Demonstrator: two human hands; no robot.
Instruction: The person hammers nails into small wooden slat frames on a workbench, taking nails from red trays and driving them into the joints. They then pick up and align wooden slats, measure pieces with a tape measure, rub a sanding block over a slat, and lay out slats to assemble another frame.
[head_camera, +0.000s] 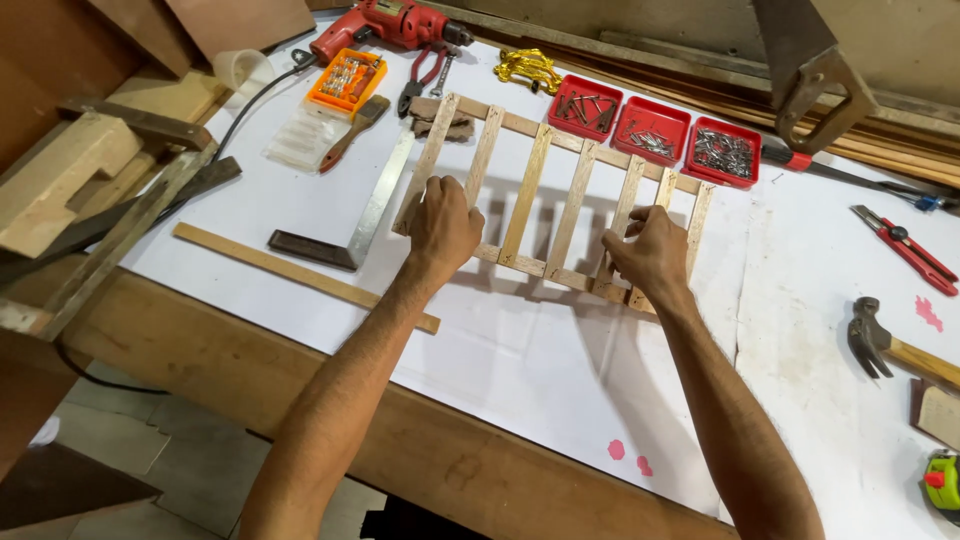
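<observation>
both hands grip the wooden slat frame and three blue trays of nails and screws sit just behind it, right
Not quite: the head view shows three red trays, not blue. The rest holds: the left hand and right hand both grip the wooden slat frame.

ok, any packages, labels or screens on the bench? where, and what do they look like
No screens or signs.
Bit case: far left by the red drill, orange rectangular tray under a clear lid.
Clear plastic pack: just below it, ribbed, transparent.
Three red trays: far edge behind the wooden slat frame, square, holding nails and screws.
</observation>
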